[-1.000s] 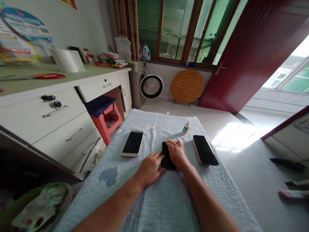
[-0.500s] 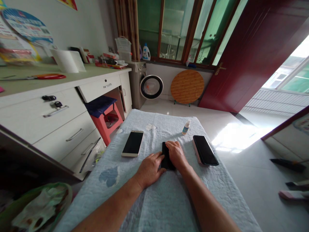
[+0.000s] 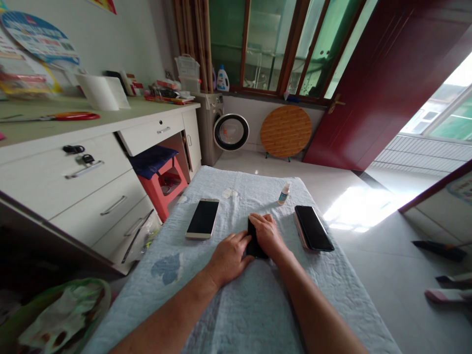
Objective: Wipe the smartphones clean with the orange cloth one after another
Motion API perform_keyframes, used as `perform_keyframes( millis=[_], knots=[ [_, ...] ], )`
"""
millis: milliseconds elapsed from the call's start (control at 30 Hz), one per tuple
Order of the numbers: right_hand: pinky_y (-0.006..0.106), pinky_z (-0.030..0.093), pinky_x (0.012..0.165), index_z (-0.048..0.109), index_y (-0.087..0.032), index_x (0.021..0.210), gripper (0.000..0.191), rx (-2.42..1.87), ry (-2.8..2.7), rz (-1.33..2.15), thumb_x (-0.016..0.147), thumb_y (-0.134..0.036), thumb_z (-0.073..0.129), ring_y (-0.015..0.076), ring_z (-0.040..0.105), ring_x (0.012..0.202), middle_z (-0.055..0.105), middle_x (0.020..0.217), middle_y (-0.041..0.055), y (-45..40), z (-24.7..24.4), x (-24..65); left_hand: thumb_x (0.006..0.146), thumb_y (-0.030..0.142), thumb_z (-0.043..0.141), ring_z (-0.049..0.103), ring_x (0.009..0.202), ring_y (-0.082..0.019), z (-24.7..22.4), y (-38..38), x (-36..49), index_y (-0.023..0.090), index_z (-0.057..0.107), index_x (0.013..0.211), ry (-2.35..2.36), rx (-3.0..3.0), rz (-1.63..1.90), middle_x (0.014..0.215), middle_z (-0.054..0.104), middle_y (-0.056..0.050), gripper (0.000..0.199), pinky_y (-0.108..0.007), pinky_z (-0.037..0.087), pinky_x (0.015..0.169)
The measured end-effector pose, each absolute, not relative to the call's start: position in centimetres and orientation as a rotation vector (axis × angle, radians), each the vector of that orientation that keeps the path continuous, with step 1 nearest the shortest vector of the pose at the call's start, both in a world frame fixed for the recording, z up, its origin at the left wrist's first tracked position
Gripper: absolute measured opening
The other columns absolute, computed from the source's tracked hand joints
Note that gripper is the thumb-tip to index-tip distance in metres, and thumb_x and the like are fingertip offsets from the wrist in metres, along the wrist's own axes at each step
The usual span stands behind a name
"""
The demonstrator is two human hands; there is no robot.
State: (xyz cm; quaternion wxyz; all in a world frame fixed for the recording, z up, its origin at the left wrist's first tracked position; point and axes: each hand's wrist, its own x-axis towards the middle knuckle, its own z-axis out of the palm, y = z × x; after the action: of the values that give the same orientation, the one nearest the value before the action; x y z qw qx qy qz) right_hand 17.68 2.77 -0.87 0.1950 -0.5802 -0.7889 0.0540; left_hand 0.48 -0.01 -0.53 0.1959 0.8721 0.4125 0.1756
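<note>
A black phone (image 3: 253, 242) lies on the blue quilted cloth (image 3: 254, 314) between my hands. My left hand (image 3: 229, 255) grips its left edge, fingers at the side and thumb near the lower end. Across the phone's upper right part lies my right hand (image 3: 268, 236), its fingertips pressed on the surface; something small under them cannot be made out. A gold-framed phone (image 3: 202, 219) rests to the left. At the right, a black phone (image 3: 314, 228) sits on a pinkish item. The small spray bottle (image 3: 283, 194) stands upright behind my right hand.
A white desk (image 3: 73, 187) with drawers runs along the left, a pink stool (image 3: 165, 182) under it. Bottom left is a bin (image 3: 105, 295) holding plastic bags. Beyond the cloth are a washing machine (image 3: 210, 132), a round wooden board (image 3: 286, 132) and a red door (image 3: 368, 88).
My right hand's fingertips have slid slightly left across the upper part of the phone. My left hand has stayed at the phone's left edge.
</note>
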Motion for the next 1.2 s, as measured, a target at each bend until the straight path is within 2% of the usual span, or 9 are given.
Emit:
perform_keyframes(
  millis=[133, 300, 433, 700, 967, 1200],
  knots=[
    [0.029, 0.032, 0.08, 0.062, -0.025, 0.111, 0.027, -1.709, -2.155, 0.121, 0.093, -0.017, 0.043, 0.019, 0.046, 0.091, 0.063, 0.117, 0.0007, 2.5, -0.7, 17.9, 0.081, 0.034, 0.064, 0.052, 0.119, -0.028, -0.7, -0.1, 0.5, 0.018, 0.054, 0.129, 1.164, 2.451, 0.492, 0.134, 0.055, -0.011, 0.051, -0.041, 0.04, 0.105],
    [0.03, 0.032, 0.078, 0.064, -0.021, 0.097, 0.026, -1.804, -2.133, 0.084, 0.091, -0.012, 0.041, 0.019, 0.047, 0.084, 0.065, 0.104, 0.0043, 2.6, -0.7, 18.8, 0.081, 0.033, 0.065, 0.053, 0.119, -0.028, -0.5, -0.1, 0.5, 0.015, 0.055, 0.128, 1.176, 2.451, 0.478, 0.133, 0.055, -0.012, 0.052, -0.041, 0.04, 0.105],
    [0.029, 0.033, 0.083, 0.064, -0.018, 0.096, 0.029, -1.833, -2.101, 0.077, 0.09, -0.008, 0.038, 0.0194, 0.051, 0.091, 0.064, 0.098, 0.0084, 2.9, -1.2, 19.6, 0.081, 0.034, 0.065, 0.053, 0.12, -0.028, -0.3, -0.2, 0.6, 0.018, 0.056, 0.128, 1.199, 2.448, 0.479, 0.134, 0.055, -0.011, 0.05, -0.04, 0.04, 0.105],
    [0.028, 0.036, 0.08, 0.065, -0.019, 0.081, 0.027, -1.904, -2.083, 0.132, 0.086, -0.008, 0.041, 0.0187, 0.054, 0.08, 0.064, 0.081, 0.0074, 1.7, 0.4, 19.4, 0.081, 0.036, 0.065, 0.052, 0.121, -0.029, 0.0, -0.3, 0.7, 0.014, 0.056, 0.128, 1.216, 2.433, 0.447, 0.135, 0.054, -0.014, 0.052, -0.04, 0.039, 0.106],
    [0.028, 0.037, 0.072, 0.064, -0.017, 0.077, 0.023, -1.951, -2.185, 0.167, 0.073, -0.004, 0.047, 0.0193, 0.055, 0.079, 0.064, 0.08, 0.0091, 0.1, 1.8, 19.0, 0.08, 0.031, 0.065, 0.053, 0.12, -0.028, 0.0, -0.4, 0.7, 0.017, 0.055, 0.126, 1.218, 2.442, 0.473, 0.135, 0.055, -0.012, 0.05, -0.042, 0.041, 0.104],
    [0.03, 0.038, 0.072, 0.065, -0.016, 0.079, 0.019, -1.958, -2.307, 0.165, 0.075, -0.007, 0.049, 0.0202, 0.058, 0.078, 0.066, 0.081, 0.0111, -0.8, 2.1, 18.7, 0.08, 0.031, 0.066, 0.053, 0.12, -0.028, -0.2, -0.6, 0.7, 0.016, 0.054, 0.126, 1.231, 2.473, 0.471, 0.134, 0.055, -0.013, 0.05, -0.042, 0.041, 0.104]
  ],
)
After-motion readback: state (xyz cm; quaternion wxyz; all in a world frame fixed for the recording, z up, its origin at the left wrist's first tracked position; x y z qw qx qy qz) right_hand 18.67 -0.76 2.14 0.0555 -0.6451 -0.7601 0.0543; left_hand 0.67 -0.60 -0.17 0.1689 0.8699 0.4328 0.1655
